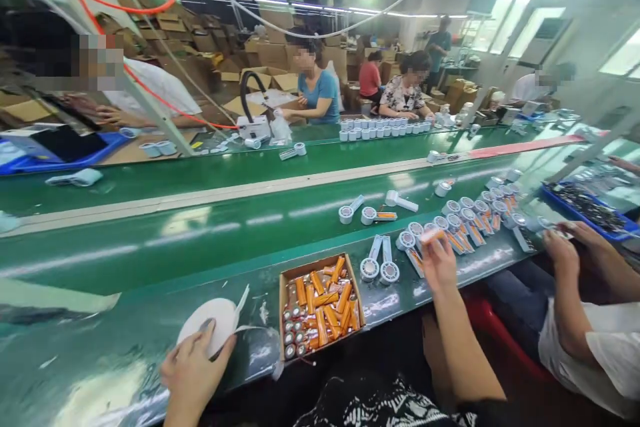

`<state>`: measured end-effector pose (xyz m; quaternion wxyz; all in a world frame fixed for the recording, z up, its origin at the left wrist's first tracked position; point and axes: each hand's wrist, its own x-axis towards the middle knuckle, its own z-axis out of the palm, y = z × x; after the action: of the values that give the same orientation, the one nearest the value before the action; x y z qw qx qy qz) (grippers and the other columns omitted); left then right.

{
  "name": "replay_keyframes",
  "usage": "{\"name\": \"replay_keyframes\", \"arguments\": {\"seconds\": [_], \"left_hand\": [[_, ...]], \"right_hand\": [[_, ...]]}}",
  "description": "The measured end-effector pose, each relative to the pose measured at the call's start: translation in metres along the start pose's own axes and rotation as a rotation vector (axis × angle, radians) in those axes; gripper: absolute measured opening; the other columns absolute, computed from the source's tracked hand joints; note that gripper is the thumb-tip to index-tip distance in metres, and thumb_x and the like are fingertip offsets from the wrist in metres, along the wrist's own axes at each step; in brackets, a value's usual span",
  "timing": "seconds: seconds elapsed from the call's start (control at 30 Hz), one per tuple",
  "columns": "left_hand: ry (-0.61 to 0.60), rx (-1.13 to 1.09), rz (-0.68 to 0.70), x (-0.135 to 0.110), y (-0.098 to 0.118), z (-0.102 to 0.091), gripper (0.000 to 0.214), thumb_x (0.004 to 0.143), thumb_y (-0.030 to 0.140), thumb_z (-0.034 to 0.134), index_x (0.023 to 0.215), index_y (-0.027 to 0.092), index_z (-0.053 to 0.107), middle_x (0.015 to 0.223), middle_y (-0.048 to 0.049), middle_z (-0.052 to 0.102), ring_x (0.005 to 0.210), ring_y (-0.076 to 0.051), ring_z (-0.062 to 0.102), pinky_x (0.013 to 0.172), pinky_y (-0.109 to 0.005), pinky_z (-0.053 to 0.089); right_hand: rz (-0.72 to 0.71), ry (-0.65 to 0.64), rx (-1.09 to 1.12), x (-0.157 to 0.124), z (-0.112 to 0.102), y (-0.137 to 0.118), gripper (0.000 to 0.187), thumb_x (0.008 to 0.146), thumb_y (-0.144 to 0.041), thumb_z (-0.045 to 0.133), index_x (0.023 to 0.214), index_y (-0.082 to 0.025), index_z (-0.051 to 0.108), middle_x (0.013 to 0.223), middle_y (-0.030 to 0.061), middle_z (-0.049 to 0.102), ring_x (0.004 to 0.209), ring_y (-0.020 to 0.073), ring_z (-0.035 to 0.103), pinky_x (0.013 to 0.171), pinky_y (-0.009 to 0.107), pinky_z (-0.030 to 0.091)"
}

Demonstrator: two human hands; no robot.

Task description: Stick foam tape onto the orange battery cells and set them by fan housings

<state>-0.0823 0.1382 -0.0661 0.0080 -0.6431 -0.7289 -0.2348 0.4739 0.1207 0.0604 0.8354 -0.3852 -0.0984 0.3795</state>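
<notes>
My left hand (197,363) grips the near rim of a roll of white tape (206,321), which lies on the green bench; a loose strip stands off its right side. In my right hand (441,263), raised above the bench's front edge, the fingers pinch an orange battery (432,235) with a pale patch on it. Between my hands sits a cardboard box (320,265) of orange-wrapped batteries (327,300), several with round ends up. Past it, two white handheld fans (380,268) lie side by side, and more fans (455,221) with orange batteries in their handles lie in rows.
A green conveyor belt (200,230) runs across beyond the bench, with a few fans on it. At right, a co-worker's hands (563,243) work near a blue tray (590,210) of dark parts. More people sit across the belt near stacked cardboard boxes (200,33).
</notes>
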Motion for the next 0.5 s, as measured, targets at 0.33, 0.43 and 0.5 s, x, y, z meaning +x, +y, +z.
{"name": "replay_keyframes", "arguments": {"seconds": [0.33,0.43,0.5], "left_hand": [[-0.322,-0.057,0.687,0.131,0.295,-0.019,0.047,0.096,0.032,0.063,0.143,0.025,0.065,0.127,-0.0119,0.073,0.120,-0.025,0.063,0.110,-0.041,0.048],[-0.410,-0.043,0.770,0.164,0.369,0.028,0.047,0.099,0.034,0.066,0.144,0.022,0.063,0.147,-0.0179,0.063,0.132,-0.033,0.059,0.111,-0.051,0.050],[-0.456,-0.042,0.815,0.173,0.399,0.052,0.045,0.100,0.035,0.068,0.141,0.017,0.063,0.146,-0.0211,0.061,0.129,-0.035,0.061,0.106,-0.055,0.054]], "right_hand": [[-0.171,0.049,-0.440,-0.015,-0.065,0.006,0.015,0.074,-0.042,0.086,0.087,-0.047,0.079,0.154,0.0039,0.062,0.157,0.0386,0.035,0.130,0.065,0.030],[-0.212,0.032,-0.431,-0.028,-0.037,-0.003,0.021,0.067,-0.042,0.086,0.080,-0.055,0.077,0.156,0.0025,0.060,0.156,0.0364,0.036,0.127,0.063,0.034],[-0.242,0.060,-0.442,-0.029,-0.042,-0.007,0.032,0.061,-0.041,0.088,0.088,-0.055,0.077,0.154,0.0016,0.062,0.156,0.0408,0.037,0.129,0.070,0.027]]}}
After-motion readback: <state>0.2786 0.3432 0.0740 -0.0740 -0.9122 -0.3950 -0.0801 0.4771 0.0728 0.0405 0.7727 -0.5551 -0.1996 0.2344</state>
